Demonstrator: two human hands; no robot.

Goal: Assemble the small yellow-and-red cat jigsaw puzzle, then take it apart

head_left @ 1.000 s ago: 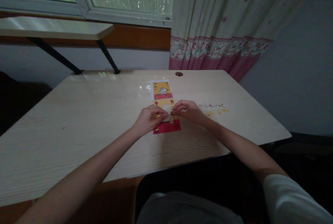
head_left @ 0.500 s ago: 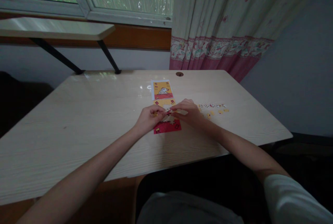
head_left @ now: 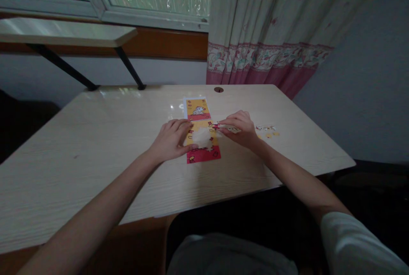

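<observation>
A partly assembled jigsaw puzzle (head_left: 204, 156) lies on the table, yellow at the top and red at the bottom, with a bare pale patch in its middle. My left hand (head_left: 172, 139) rests along its left edge, thumb and fingers spread apart, holding nothing. Over the puzzle's upper right corner, my right hand (head_left: 238, 128) pinches a small red and white puzzle piece (head_left: 216, 126) between thumb and fingers. Just beyond the puzzle lies a picture card (head_left: 200, 110) showing a white animal on yellow and red.
Loose puzzle pieces (head_left: 266, 128), white and yellow, lie right of my right hand, some hidden behind it. The wooden table (head_left: 121, 151) has a round cable hole (head_left: 219, 90) near its back edge. A raised shelf (head_left: 73, 32) stands at the back left, and a curtain (head_left: 252, 53) hangs behind.
My hands have moved apart. The right one has carried the red and white piece up and right; the left has opened and settled on the puzzle's left edge, baring the middle patch.
</observation>
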